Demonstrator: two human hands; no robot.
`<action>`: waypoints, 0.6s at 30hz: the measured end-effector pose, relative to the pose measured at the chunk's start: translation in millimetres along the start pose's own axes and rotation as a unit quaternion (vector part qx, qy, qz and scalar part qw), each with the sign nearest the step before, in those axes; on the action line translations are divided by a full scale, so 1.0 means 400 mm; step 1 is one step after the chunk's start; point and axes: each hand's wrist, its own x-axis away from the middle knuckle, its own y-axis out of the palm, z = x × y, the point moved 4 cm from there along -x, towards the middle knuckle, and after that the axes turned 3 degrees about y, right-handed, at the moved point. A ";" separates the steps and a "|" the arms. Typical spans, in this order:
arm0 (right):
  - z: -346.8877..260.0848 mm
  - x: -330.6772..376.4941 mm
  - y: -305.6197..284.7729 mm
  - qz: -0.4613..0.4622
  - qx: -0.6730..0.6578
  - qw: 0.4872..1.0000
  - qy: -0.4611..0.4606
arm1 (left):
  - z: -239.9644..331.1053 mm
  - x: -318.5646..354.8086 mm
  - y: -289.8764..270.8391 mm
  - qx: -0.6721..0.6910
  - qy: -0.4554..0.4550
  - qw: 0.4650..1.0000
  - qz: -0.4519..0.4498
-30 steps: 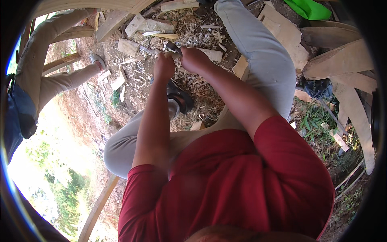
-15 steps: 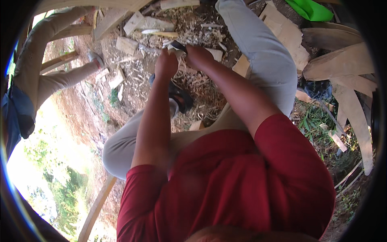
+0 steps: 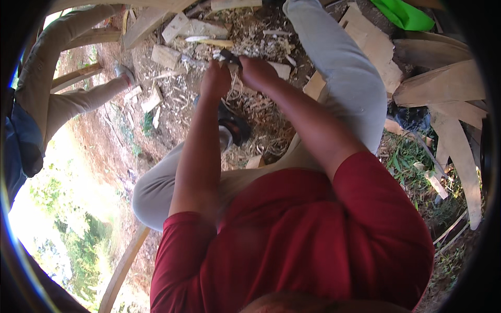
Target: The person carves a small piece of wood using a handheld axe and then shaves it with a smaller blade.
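Observation:
Both my hands are closed and close together over the chip-strewn ground, beyond my bent legs. My right hand [image 3: 258,74] grips a dark, narrow tool [image 3: 229,56]. Its dark end points left past my knuckles, and its exact kind is not visible. Just to its left, my left hand [image 3: 216,79] is a fist with the thumb side up. Something pale shows at its top, beside the tool's end, but the fingers hide what it is. Pale wood shavings [image 3: 261,107] lie below and around both hands.
Wood blocks [image 3: 166,56] and a thin pale strip [image 3: 216,43] lie ahead. Curved planks [image 3: 441,81] are piled at the right, near a green sheet [image 3: 404,14]. At the far left is another person's leg [image 3: 88,101]. My sandalled foot [image 3: 235,128] is below my hands.
The tool's dark end has tipped slightly, now pointing more up and left. Both hands stay close together in nearly the same place, and the view has shifted a little.

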 end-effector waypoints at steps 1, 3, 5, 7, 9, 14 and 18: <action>0.000 0.011 0.015 0.006 0.000 1.000 -0.008 | -0.002 0.007 0.001 0.000 0.012 1.000 0.008; 0.004 0.017 0.022 -0.011 -0.008 1.000 0.013 | -0.017 0.017 0.008 -0.003 -0.002 1.000 0.006; 0.009 0.005 -0.008 -0.015 -0.009 0.999 0.032 | -0.026 0.005 0.014 0.000 -0.008 1.000 0.018; -0.016 0.020 -0.013 -0.024 -0.024 0.999 0.020 | -0.032 0.015 0.012 0.021 -0.006 1.000 -0.001; -0.044 0.031 -0.008 -0.037 -0.030 0.999 0.015 | -0.023 0.029 -0.011 0.035 -0.018 0.999 0.002; 0.125 -0.031 0.048 0.000 -0.018 0.998 0.061 | -0.006 0.020 -0.006 0.005 -0.011 1.000 0.009; 0.015 -0.034 -0.033 0.013 -0.087 0.995 0.046 | -0.020 0.014 -0.013 0.023 -0.044 0.998 -0.023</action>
